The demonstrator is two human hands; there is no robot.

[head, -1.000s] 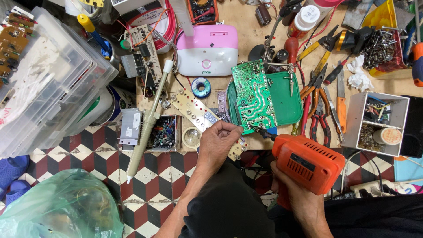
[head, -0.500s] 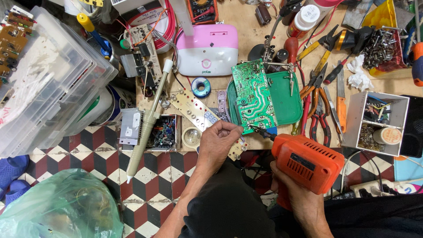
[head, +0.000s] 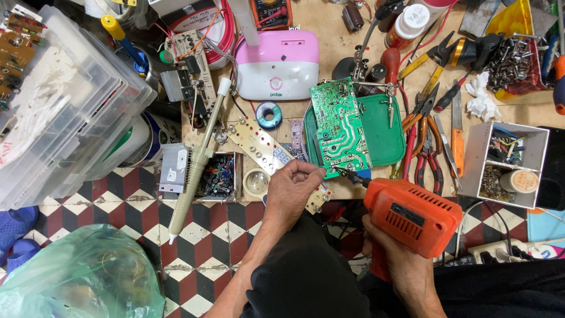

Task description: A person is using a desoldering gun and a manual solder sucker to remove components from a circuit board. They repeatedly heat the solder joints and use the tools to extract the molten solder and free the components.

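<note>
At the far left a clear plastic storage bin sits beside the desk, with a green plastic bag below it on the checkered floor. Moving right, a long cream desoldering pump lies tilted over the desk's front edge, next to a small open box of components and a roll of tape. Behind them stands a pink and white device, with a small spool of solder just in front of it. The left hand is nearly closed, its fingertips pinched together at the lower corner of the green circuit board, which leans on a green tray; what it pinches is too small to tell. A white perforated strip runs under that hand. The right hand is wrapped tightly round the grip of an orange soldering gun, whose dark tip meets the board's lower edge close to the left fingertips. Further right lie orange-handled pliers and a white partitioned box.
</note>
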